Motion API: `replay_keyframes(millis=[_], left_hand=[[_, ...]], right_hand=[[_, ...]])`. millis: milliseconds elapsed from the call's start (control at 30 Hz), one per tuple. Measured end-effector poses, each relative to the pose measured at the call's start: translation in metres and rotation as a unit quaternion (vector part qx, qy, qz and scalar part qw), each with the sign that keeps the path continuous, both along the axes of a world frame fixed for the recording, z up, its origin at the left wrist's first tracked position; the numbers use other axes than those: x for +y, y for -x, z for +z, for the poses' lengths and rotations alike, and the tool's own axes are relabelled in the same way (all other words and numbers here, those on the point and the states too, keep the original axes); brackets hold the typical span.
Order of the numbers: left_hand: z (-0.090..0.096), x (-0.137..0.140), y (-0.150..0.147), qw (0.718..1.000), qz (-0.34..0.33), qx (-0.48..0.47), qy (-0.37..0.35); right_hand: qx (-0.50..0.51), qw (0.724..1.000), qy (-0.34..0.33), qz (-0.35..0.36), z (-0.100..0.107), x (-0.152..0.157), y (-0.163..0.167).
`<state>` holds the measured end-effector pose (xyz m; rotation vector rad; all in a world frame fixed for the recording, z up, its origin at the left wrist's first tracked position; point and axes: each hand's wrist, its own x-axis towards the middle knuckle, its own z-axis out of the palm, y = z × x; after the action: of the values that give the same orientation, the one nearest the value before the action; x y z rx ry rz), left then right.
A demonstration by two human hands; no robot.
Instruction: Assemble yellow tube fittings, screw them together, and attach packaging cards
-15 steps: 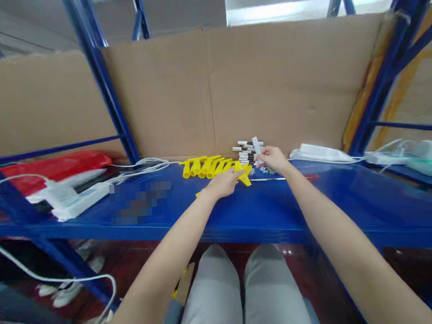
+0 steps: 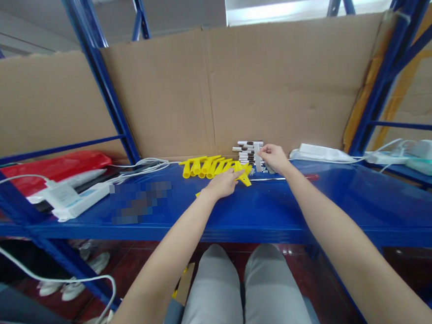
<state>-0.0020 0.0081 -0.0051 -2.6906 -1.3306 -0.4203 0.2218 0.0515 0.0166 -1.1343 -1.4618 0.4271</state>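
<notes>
My left hand point(image 2: 223, 183) is closed on a yellow plastic part point(image 2: 244, 178) with a pointed end, low over the blue shelf. My right hand point(image 2: 275, 158) pinches a flat white strip point(image 2: 257, 154) by its edge, thumb against fingertips. The strip stands lengthwise in front of several white sticks with dark ends point(image 2: 245, 155), which lie stacked by the cardboard. Some small shiny pieces point(image 2: 264, 168), perhaps screws, lie just below the strip. To the left, several yellow funnel-like parts point(image 2: 206, 167) sit in a row, their round openings facing me.
A long thin rod with a red handle point(image 2: 312, 177), like a screwdriver, lies across the blue shelf point(image 2: 263, 208). White power strips point(image 2: 321, 153) and cables point(image 2: 146, 166) line both sides. Cardboard point(image 2: 270, 84) walls off the back. Blue uprights point(image 2: 118, 109) frame the shelf.
In my right hand the white strip has swung from a leftward tilt to nearly straight and come slightly lower. My left hand with the yellow part has stayed almost still.
</notes>
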Motion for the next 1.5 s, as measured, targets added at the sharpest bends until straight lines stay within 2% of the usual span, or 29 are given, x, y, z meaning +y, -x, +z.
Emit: replay_keyframes(millis=[100, 267, 333, 867, 1033, 1267, 1500], left_hand=[[0.000, -0.001, 0.000, 1.000, -0.005, -0.003, -0.001], [0.002, -0.003, -0.001, 1.000, -0.013, 0.003, -0.017], [0.003, -0.003, -0.001, 1.000, -0.021, 0.001, -0.020], [-0.004, 0.009, -0.001, 0.992, -0.105, -0.055, -0.039], [-0.003, 0.006, -0.001, 0.992, -0.101, -0.063, -0.040], [0.003, 0.000, -0.001, 0.995, -0.096, -0.006, -0.026], [0.004, -0.003, -0.003, 0.996, -0.089, 0.004, -0.029]], right_hand=[[-0.001, 0.999, 0.033, 0.027, 0.001, -0.003, 0.003], [-0.019, 0.984, 0.150, 0.097, 0.001, -0.015, 0.017], [-0.030, 0.978, 0.164, 0.126, -0.001, -0.019, 0.022], [-0.033, 0.970, 0.155, 0.184, -0.007, -0.016, 0.023], [-0.069, 0.968, 0.149, 0.188, -0.009, -0.014, 0.024], [-0.092, 0.967, 0.141, 0.190, -0.010, -0.011, 0.023], [-0.075, 0.969, 0.129, 0.196, -0.008, -0.011, 0.022]])
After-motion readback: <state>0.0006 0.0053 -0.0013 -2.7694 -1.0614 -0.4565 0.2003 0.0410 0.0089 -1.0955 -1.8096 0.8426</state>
